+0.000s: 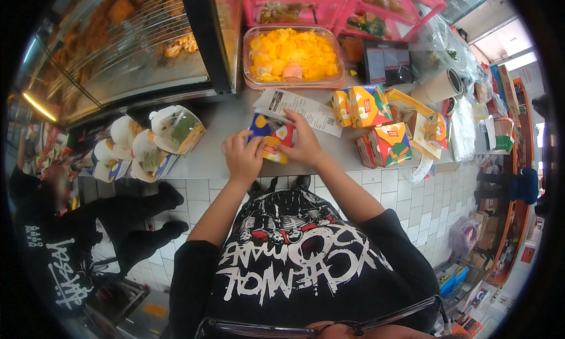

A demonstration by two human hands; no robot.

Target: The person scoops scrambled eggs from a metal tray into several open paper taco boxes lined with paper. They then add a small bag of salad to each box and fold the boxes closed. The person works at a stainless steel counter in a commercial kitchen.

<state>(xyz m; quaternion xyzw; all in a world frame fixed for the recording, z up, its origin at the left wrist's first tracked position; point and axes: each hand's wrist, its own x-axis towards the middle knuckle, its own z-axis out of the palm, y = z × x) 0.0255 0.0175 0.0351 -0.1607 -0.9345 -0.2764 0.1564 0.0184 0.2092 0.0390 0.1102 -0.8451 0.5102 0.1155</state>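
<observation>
Between my two hands, low over the steel counter, is a small cardboard food box (285,133) printed in blue, red and yellow. My left hand (242,155) closes on its left and near side, the fingers bent over the near edge. On the right side my right hand (303,143) grips it, thumb at the near part and fingers reaching to the far edge. The box's underside and inside are hidden. Just beyond it lies a long white printed paper slip (303,108), partly behind my right fingers.
Closed food boxes (391,144) stand to the right. Several open white boxes with food (176,130) stand left, below a glass heated cabinet (194,38). A clear tub of yellow chunks (252,80), pink baskets (338,12) and a dark screen (385,62) line the back. Another person (59,245) is at left.
</observation>
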